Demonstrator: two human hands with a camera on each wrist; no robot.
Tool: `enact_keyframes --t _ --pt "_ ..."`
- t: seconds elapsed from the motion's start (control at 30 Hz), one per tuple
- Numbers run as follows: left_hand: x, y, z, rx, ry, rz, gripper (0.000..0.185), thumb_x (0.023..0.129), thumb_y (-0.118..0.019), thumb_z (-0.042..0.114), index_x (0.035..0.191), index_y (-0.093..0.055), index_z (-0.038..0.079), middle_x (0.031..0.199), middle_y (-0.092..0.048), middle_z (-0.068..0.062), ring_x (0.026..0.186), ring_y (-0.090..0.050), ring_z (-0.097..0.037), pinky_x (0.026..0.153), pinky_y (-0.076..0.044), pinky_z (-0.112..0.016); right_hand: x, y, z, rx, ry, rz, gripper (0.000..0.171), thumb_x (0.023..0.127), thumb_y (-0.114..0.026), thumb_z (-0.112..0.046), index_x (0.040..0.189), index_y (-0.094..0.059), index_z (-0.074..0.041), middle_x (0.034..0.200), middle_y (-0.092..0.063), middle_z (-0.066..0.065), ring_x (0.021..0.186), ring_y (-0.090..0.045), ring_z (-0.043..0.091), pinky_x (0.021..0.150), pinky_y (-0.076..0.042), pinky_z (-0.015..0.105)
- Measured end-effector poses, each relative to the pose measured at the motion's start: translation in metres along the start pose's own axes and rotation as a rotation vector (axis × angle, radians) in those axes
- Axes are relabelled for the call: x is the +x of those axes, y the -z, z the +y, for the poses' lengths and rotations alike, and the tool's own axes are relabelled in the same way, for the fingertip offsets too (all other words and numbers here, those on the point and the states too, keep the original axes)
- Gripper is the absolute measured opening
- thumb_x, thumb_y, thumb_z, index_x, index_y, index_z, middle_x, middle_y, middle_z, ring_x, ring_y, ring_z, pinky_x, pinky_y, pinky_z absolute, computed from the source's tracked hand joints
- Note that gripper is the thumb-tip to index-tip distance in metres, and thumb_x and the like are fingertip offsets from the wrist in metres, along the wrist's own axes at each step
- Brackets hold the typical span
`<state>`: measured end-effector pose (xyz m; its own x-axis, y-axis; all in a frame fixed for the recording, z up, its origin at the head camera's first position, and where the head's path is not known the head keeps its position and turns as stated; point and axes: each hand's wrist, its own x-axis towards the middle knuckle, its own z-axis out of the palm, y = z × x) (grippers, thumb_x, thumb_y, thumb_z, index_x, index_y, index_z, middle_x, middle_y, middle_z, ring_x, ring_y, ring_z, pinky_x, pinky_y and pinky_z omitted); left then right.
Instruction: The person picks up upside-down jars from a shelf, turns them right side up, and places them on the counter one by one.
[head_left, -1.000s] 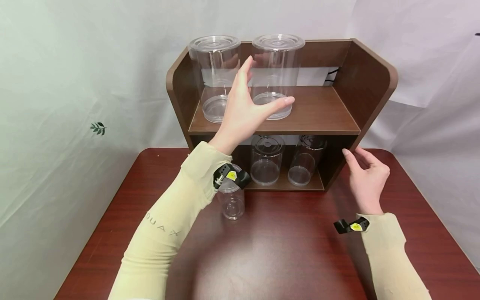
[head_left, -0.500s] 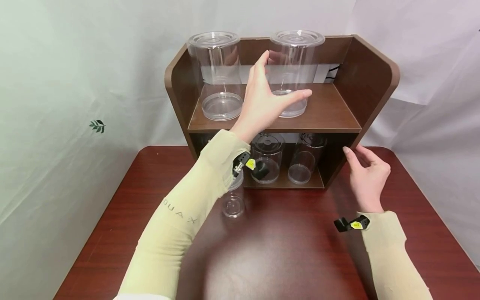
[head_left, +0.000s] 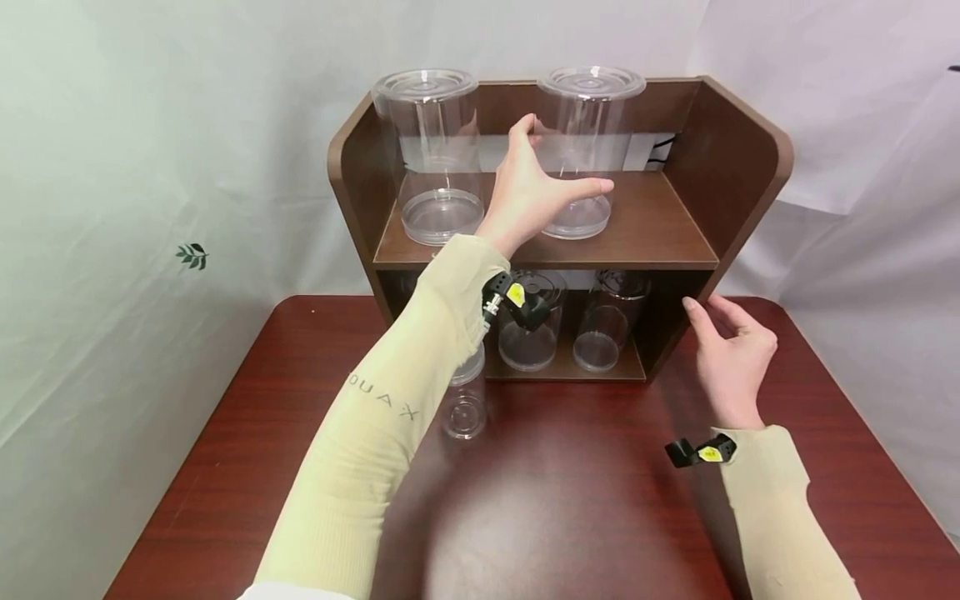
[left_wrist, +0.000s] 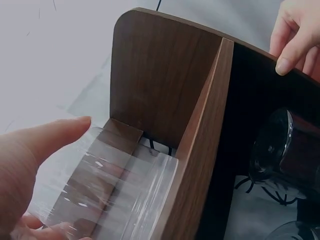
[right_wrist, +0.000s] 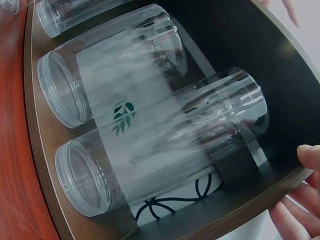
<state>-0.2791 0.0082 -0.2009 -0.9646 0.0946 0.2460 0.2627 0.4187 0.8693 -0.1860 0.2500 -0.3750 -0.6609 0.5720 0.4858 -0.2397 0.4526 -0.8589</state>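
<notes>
On the upper shelf of a brown wooden rack (head_left: 660,217) stand two tall clear cylindrical jars. My left hand (head_left: 528,187) holds the right-hand jar (head_left: 592,87), its thumb across the front and its fingers round the left and far side. The other tall jar (head_left: 427,87) stands upright to its left. In the left wrist view the held jar (left_wrist: 145,195) rests against the shelf board. Low at the rack's right side, my right hand (head_left: 735,358) pinches the edge of the side panel between thumb and fingers.
Smaller clear jars stand on the lower shelf, among them a wider one (head_left: 528,342) and a slim one (head_left: 600,337). Another clear jar (head_left: 463,408) stands on the red-brown table (head_left: 570,500) before the rack, partly behind my left sleeve. White cloth (head_left: 187,125) hangs behind.
The held jar has moved right along the upper shelf with my left hand, widening the gap to the other tall jar. It stays about level over the last half second. The right hand keeps its place.
</notes>
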Motion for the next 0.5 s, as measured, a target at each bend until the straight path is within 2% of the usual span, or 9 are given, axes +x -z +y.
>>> enact_keyframes --t 0.2,0.5 --pt "-0.0007 -0.0012 -0.0002 -0.022 -0.002 -0.002 0.108 0.067 -0.097 0.039 0.151 -0.030 0.021 0.150 -0.045 0.007 0.133 -0.044 -0.007 0.102 -0.036 -0.014 0.0045 -0.0006 0.0102 -0.001 -0.006 0.003 0.029 0.087 -0.082 -0.014 0.110 -0.077 0.003 0.085 -0.066 -0.021 0.077 -0.062 -0.006 0.071 -0.048 0.013" --pt "-0.0021 -0.0017 -0.0017 -0.096 -0.003 0.006 0.105 0.066 -0.098 0.037 0.147 -0.032 0.023 0.147 -0.045 0.009 0.132 -0.044 -0.004 0.102 -0.036 -0.015 0.0037 -0.0003 0.0082 0.002 0.008 0.003 0.028 0.088 -0.082 -0.013 0.110 -0.077 0.004 0.084 -0.065 -0.022 0.076 -0.062 -0.006 0.071 -0.049 0.013"
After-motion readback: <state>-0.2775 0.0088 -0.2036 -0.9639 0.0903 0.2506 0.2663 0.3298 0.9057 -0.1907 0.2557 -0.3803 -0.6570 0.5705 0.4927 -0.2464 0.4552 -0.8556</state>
